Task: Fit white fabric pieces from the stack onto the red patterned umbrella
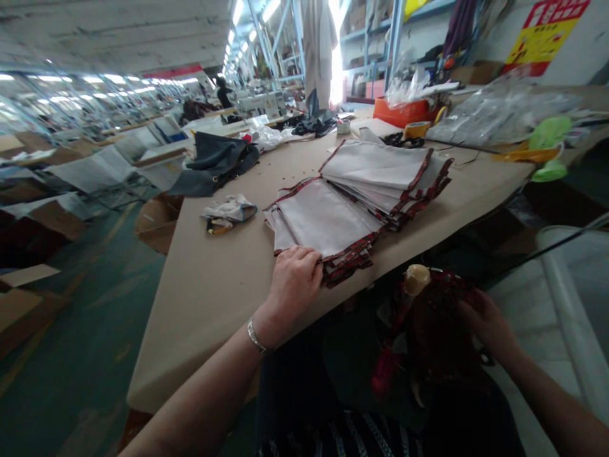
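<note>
Grey fabric pieces [328,219] with dark red patterned binding lie stacked near the table's front edge. My left hand [295,273] is closed at their near left corner, fingertips over the bound edge and the thumb side toward the stack. A second, fanned pile of the same fabric [378,164] overlaps behind it on the right. Below the table edge, my right hand [480,317] is at the top of a dark reddish-brown bag [440,336] near my lap; its fingertips are lost in shadow. A cream rounded knob [417,279] sticks up beside the bag's opening.
White work gloves [231,209] and a dark grey cloth [216,162] lie on the table's left side. Farther back are an orange bin [404,111], a tape roll [417,129] and clear plastic bags [499,114]. A cardboard box [159,222] stands left of the table.
</note>
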{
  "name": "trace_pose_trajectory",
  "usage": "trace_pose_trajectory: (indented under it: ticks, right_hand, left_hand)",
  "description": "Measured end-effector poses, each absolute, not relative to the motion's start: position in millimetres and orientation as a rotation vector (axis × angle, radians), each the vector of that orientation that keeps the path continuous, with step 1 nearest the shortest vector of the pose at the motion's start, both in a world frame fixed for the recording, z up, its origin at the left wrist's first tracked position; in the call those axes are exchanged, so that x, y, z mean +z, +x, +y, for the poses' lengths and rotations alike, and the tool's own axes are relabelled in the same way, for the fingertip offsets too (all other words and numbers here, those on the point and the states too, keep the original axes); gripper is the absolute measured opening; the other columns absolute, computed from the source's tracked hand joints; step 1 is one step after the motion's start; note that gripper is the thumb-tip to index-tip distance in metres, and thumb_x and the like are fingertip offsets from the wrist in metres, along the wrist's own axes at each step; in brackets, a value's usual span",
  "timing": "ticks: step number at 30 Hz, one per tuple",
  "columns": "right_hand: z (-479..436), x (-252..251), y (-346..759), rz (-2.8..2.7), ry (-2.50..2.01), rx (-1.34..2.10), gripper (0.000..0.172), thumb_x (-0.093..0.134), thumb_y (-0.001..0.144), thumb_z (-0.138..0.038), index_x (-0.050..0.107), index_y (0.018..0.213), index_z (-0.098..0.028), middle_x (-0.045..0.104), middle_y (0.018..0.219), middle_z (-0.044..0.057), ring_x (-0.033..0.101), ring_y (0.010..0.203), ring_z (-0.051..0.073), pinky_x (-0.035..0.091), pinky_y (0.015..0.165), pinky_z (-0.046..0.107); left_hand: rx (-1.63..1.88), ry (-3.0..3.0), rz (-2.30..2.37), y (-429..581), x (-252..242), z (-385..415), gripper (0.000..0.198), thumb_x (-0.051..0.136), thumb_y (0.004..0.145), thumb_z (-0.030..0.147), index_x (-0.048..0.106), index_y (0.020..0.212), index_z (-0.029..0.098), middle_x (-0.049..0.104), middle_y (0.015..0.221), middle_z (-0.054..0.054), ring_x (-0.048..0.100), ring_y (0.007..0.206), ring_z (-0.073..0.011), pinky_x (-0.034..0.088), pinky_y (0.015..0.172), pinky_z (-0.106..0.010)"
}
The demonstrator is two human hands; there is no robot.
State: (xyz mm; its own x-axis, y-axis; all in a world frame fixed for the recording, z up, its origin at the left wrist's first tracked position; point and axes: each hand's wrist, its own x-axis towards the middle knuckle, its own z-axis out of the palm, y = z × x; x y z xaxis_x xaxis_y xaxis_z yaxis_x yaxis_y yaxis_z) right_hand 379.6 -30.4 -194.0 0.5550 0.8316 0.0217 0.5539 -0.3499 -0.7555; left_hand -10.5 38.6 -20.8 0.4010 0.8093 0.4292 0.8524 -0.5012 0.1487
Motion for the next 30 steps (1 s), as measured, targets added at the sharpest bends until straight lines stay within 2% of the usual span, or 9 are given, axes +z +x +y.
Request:
trace_pose_trajectory:
  ticks: [2, 6, 9, 12, 16, 18, 23, 26, 30]
  right_hand:
    - [-30.3, -152.3, 358.6, -1.137, -1.974, 0.419, 0.042, 0.055, 0.080, -0.042, 0.058, 0.116, -0.019, 0.067, 0.109, 0.016, 0.066, 0.090, 0.027, 0.051, 0.083, 0.042]
    - [-26.6, -32.1, 274.9, -1.677, -1.266, 0.017, 0.024, 0.054, 0.087, -0.028, 0.060, 0.110, -0.022, 0.063, 0.112, 0.009, 0.059, 0.106, 0.024, 0.047, 0.095, 0.042]
    - [-2.4, 17.0, 207.6, -2.074, -1.010, -0.115, 0.028, 0.054, 0.090, -0.025, 0.058, 0.117, -0.020, 0.060, 0.116, 0.010, 0.052, 0.113, 0.025, 0.044, 0.099, 0.042]
    - [40.5, 17.4, 169.1, -2.290, -1.248, -0.173, 0.034, 0.053, 0.089, -0.028, 0.058, 0.120, -0.015, 0.058, 0.122, 0.014, 0.048, 0.115, 0.031, 0.046, 0.094, 0.045]
    - [79.2, 5.6, 173.5, -2.341, -1.607, -0.177, 0.028, 0.041, 0.090, -0.015, 0.063, 0.108, -0.015, 0.062, 0.108, 0.015, 0.058, 0.100, 0.031, 0.050, 0.080, 0.043]
    - [76.4, 8.8, 186.9, -2.198, -1.723, -0.149, 0.032, 0.037, 0.093, -0.017, 0.061, 0.114, -0.014, 0.064, 0.105, 0.015, 0.061, 0.095, 0.029, 0.050, 0.078, 0.042]
    - [33.3, 18.6, 187.9, -2.176, -1.308, 0.017, 0.057, 0.055, 0.088, -0.048, 0.048, 0.133, -0.013, 0.058, 0.125, 0.012, 0.052, 0.114, 0.026, 0.044, 0.098, 0.038]
    - [21.4, 13.6, 170.1, -2.361, -1.222, -0.062, 0.046, 0.058, 0.087, -0.033, 0.052, 0.129, -0.015, 0.057, 0.126, 0.011, 0.049, 0.115, 0.028, 0.042, 0.100, 0.040]
    - [30.6, 12.4, 175.2, -2.299, -1.517, -0.113, 0.036, 0.042, 0.087, -0.010, 0.058, 0.119, -0.013, 0.062, 0.113, 0.013, 0.058, 0.099, 0.027, 0.049, 0.084, 0.038]
  left_hand:
    - [-0.717, -2.546, -1.543, -9.6, -20.9, 42.3, 0.018, 0.049, 0.085, 0.015, 0.067, 0.087, 0.017, 0.071, 0.091, -0.008, 0.062, 0.087, -0.0222, 0.045, 0.085, -0.037]
    - [-0.860, -2.427, -1.597, -4.7, -17.6, 44.4, 0.016, 0.050, 0.080, 0.012, 0.065, 0.077, 0.018, 0.068, 0.081, -0.006, 0.062, 0.081, -0.0213, 0.047, 0.080, -0.035]
    - [-1.007, -2.334, -1.589, 2.1, -12.1, 41.8, 0.014, 0.051, 0.076, 0.011, 0.062, 0.074, 0.019, 0.066, 0.077, -0.005, 0.061, 0.077, -0.0206, 0.048, 0.077, -0.034]
    - [-1.086, -2.300, -1.554, 3.6, -7.5, 37.4, 0.013, 0.051, 0.073, 0.010, 0.061, 0.073, 0.019, 0.065, 0.073, -0.004, 0.061, 0.074, -0.0203, 0.048, 0.073, -0.033]
    - [-1.178, -2.260, -1.536, -9.4, -9.1, 28.5, 0.011, 0.053, 0.074, 0.011, 0.059, 0.074, 0.020, 0.064, 0.074, -0.003, 0.061, 0.075, -0.0192, 0.048, 0.072, -0.032]
    - [-1.208, -2.256, -1.551, -17.2, -13.4, 22.8, 0.010, 0.053, 0.075, 0.011, 0.058, 0.075, 0.020, 0.063, 0.075, -0.002, 0.061, 0.076, -0.0185, 0.048, 0.072, -0.031]
    - [-1.336, -2.305, -1.555, -13.2, -18.1, 9.6, 0.011, 0.054, 0.076, 0.010, 0.058, 0.079, 0.019, 0.063, 0.075, 0.000, 0.060, 0.071, -0.0148, 0.047, 0.066, -0.026]
    - [-1.454, -2.326, -1.457, -0.4, -9.2, 2.2, 0.012, 0.055, 0.077, 0.008, 0.058, 0.078, 0.019, 0.063, 0.074, 0.000, 0.060, 0.069, -0.0133, 0.048, 0.066, -0.024]
    - [-1.448, -2.382, -1.353, 1.9, -0.2, -11.8, 0.014, 0.055, 0.078, 0.006, 0.058, 0.080, 0.019, 0.063, 0.080, 0.000, 0.061, 0.076, -0.0132, 0.049, 0.072, -0.024]
